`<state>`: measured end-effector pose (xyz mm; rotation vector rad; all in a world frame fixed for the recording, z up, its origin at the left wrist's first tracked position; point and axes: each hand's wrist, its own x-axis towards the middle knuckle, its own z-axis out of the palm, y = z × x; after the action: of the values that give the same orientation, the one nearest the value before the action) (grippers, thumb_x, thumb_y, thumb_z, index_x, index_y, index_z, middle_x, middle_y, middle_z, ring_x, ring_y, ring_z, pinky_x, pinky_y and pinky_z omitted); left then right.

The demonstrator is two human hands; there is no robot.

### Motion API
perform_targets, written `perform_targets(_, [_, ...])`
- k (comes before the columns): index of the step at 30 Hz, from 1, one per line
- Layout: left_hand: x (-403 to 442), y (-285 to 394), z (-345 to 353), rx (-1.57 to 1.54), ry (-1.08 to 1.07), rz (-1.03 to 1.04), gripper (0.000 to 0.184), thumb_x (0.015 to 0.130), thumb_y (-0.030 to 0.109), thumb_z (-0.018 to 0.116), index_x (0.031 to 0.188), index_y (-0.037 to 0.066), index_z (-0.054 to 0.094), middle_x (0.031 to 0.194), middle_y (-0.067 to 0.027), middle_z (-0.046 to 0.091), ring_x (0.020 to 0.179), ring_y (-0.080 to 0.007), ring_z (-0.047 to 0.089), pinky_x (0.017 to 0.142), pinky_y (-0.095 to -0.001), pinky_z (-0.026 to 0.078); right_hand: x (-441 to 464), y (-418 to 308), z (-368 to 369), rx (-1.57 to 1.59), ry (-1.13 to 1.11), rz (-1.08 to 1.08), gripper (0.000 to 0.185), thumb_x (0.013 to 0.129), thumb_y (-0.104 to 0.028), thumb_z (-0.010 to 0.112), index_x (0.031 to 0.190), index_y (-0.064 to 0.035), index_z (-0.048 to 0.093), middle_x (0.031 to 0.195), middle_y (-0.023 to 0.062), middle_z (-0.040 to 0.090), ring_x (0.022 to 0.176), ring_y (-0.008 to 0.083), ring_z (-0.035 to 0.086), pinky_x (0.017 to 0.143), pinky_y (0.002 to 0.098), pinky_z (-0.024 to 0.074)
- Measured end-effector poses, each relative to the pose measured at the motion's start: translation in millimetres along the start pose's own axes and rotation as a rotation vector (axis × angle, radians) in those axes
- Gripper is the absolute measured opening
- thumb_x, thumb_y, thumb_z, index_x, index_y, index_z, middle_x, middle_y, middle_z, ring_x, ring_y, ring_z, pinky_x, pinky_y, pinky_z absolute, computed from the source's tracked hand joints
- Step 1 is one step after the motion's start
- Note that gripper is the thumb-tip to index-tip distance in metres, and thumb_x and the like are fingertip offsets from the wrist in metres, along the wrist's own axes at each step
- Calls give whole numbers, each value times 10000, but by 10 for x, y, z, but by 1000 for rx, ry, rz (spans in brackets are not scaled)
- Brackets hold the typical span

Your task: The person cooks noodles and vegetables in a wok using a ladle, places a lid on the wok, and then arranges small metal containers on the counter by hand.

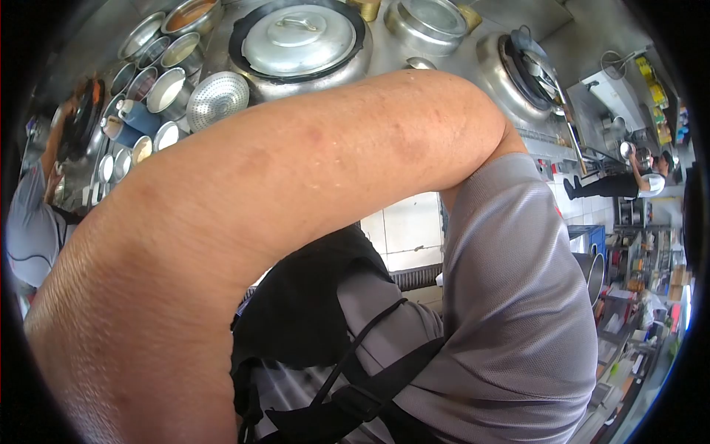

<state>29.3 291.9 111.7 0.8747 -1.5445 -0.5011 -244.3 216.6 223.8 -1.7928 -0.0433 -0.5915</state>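
Fingers of both the right hand and the left hand fall outside the frame; cannot tell whether apart, together or clamped on anything. Right forearm [296, 163], bent at the elbow, crosses the view close to the lens, on the near side of the lidded wok [361, 41] (landmark). Metal lid [296, 48] sits on the wok, handle up. Perforated strainer [217, 101]: just left of the wok, its lower edge near the forearm's outline. Further left of the wok: metal containers, one with pale contents [168, 92], one with orange contents [191, 16], plus blue bottles [140, 115]. Right of the wok: a metal pot [421, 33]; beyond it, a dark pan [521, 70] with utensils. Well apart, far right of the wok: a co-worker [640, 180] with a metal vessel [627, 150] at the hands. Grey sleeve [518, 296] and black apron [296, 296]: near side of the wok.
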Motion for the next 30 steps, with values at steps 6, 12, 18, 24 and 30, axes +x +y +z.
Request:
perform_targets(6, [3,-1,-3,-4,-9,4,340,911,75,712,1189,4,529,1075,-245,678,988,-322,687,903,-430,563,-11,12,8,-29,3,-24,752,797,-346,896,1395,11,612,1337,192,666,1241,249,619,1039,323,490])
perform_targets(12, [23,13,-13,-6,-21,7,332,905,72,720,1172,6,535,1068,-241,679,987,-321,685,900,-430,561,10,47,-8,-40,6,-58,749,802,-332,895,1401,13,606,1342,192,663,1243,248,617,1039,324,490])
perform_targets(18, [98,35,-7,-2,-22,15,324,898,70,727,1156,8,540,1061,-236,680,985,-320,684,897,-429,558,-12,186,-50,-21,17,-132,747,808,-318,894,1407,16,599,1347,192,660,1246,248,615,1040,324,490])
perform_targets(24, [156,3,237,-102,-106,-26,316,892,67,735,1139,10,546,1055,-232,681,984,-319,683,894,-429,556,-624,658,-163,645,-11,391,1020,803,-236,908,1586,32,312,1621,168,369,1429,239,445,1175,393,381])
perform_targets(30, [119,-556,857,-636,-715,-271,494,905,120,733,1342,8,530,1365,-209,575,1278,-324,565,1099,-412,435,-1822,729,85,748,401,704,958,862,-396,834,1573,32,355,1555,152,472,1400,224,475,1184,367,353])
